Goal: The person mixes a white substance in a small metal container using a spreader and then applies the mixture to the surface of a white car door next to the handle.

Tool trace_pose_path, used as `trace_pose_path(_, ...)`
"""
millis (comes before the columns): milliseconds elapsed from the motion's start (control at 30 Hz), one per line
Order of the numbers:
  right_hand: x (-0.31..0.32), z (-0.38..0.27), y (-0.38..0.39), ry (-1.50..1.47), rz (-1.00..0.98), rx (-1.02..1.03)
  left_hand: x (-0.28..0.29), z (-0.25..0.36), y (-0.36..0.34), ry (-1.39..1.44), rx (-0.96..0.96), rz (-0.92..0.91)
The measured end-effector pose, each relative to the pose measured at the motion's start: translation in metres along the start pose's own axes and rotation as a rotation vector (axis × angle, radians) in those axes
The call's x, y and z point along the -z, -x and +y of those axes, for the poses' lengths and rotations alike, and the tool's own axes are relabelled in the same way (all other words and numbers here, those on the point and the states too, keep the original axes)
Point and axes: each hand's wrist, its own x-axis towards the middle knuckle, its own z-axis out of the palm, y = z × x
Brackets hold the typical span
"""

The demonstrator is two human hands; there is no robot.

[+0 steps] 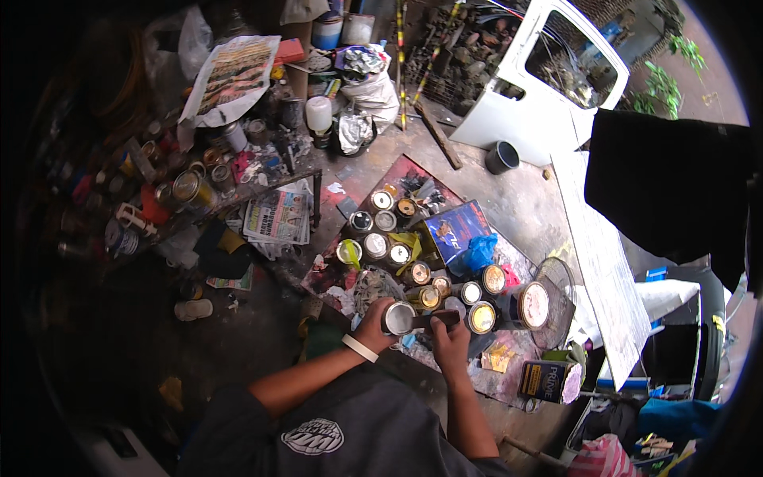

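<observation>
Your left hand (373,327) is wrapped around a small, round can with pale grey contents (398,317). Just right of the can, your right hand (451,342) grips a dark, flat tool (445,319), its long axis pointing at the rim; contact is unclear. Open round tins (482,316) crowd the can's far side; more room lies toward your dark shirt (373,421).

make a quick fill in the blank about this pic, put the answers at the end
1. The left hand holds a can, and the flat tool is in the ____ one.
2. The wristband circles the person's ____ wrist.
3. The crumpled bag beside the cans is coloured ____.
4. The car door is coloured ____.

Missing words: right; left; blue; white
</observation>
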Motion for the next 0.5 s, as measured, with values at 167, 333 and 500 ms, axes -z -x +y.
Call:
trace_pose_path(167, 0.002, 0.003, 0.01, -0.426, 0.239, -0.194, 0.0, -0.031, -0.011, 0.054, 0.019, -0.149)
trace_pose_path(333, 0.006, 0.007, 0.008, -0.469, 0.347, -0.16, 0.014, -0.051, -0.032, 0.081, 0.007, -0.318)
trace_pose_path(500, -0.021, 0.011, 0.001, -0.545, 0.388, -0.262, 0.042, -0.07, -0.06, 0.073, -0.022, -0.452)
